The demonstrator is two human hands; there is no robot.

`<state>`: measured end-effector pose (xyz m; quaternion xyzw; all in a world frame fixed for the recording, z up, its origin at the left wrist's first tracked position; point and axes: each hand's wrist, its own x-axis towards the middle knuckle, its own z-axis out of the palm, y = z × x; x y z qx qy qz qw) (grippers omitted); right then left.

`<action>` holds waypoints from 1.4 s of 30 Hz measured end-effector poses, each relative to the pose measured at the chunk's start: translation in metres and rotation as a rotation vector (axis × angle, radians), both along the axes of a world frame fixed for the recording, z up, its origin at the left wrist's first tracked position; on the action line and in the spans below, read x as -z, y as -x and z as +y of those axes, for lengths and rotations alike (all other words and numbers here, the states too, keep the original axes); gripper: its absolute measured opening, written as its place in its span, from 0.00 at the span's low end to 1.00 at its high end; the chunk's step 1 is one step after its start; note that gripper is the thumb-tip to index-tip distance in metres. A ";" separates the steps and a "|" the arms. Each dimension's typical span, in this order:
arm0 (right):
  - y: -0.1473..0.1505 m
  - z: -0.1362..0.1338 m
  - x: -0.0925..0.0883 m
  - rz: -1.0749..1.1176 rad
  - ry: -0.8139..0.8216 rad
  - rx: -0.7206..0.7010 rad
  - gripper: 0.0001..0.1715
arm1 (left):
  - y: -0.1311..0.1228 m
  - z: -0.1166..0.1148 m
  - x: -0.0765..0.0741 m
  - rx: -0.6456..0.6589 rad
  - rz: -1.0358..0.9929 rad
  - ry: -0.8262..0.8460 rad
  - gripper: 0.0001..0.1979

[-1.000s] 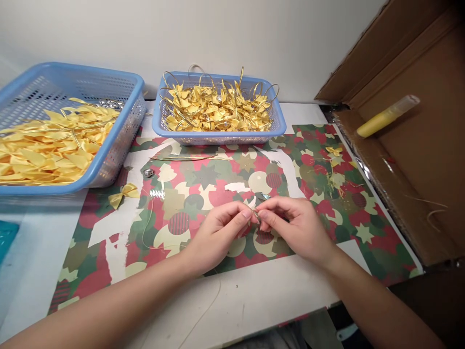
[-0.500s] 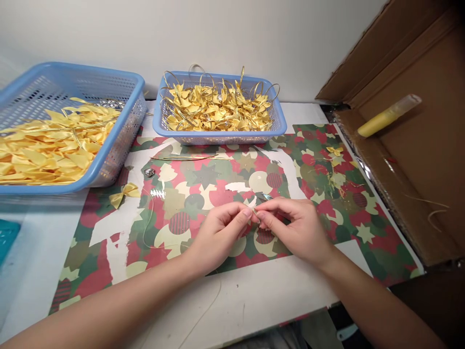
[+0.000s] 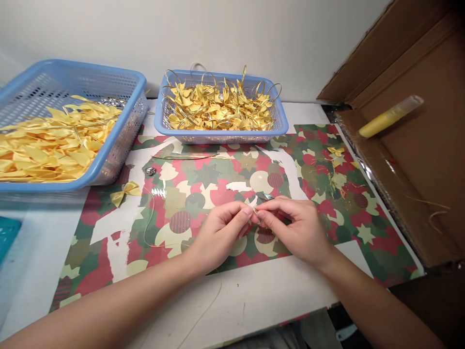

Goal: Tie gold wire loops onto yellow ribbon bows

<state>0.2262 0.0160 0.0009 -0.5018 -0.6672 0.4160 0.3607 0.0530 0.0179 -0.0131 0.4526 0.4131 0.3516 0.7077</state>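
My left hand (image 3: 224, 231) and my right hand (image 3: 300, 227) meet over the patterned paper, thumbs and forefingers pinched together. Between their fingertips is a short bit of thin gold cord (image 3: 255, 210), mostly hidden by the fingers. A fine thread (image 3: 146, 228) curves over the paper toward my left wrist. Just beyond my right fingers lies a pointed metal blade (image 3: 267, 196); the rest of that tool is hidden under the hand. To the left rest a yellow ribbon bow (image 3: 125, 194) and a small silver bell-like piece (image 3: 150, 171).
At the back stands a blue basket (image 3: 221, 133) of yellow bows with gold cord loops. A larger blue basket (image 3: 98, 169) at left holds yellow ribbon pieces. Gold cords (image 3: 192, 157) lie in front. A cardboard box (image 3: 399, 194) bounds the right side, with a yellow tube (image 3: 390, 116) on it.
The view has shifted very slightly. Both hands keep the same pinch at nearly the same spot, and nothing else has visibly moved.
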 end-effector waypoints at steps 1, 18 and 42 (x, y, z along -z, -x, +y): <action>0.000 0.000 0.000 0.003 0.012 0.001 0.08 | 0.000 0.000 -0.001 -0.001 0.005 -0.003 0.17; 0.004 -0.002 0.000 0.063 0.063 0.030 0.07 | -0.004 -0.002 -0.001 -0.052 0.038 0.016 0.17; 0.004 -0.004 0.004 0.107 0.127 0.039 0.08 | -0.006 -0.002 0.000 -0.070 -0.017 0.006 0.17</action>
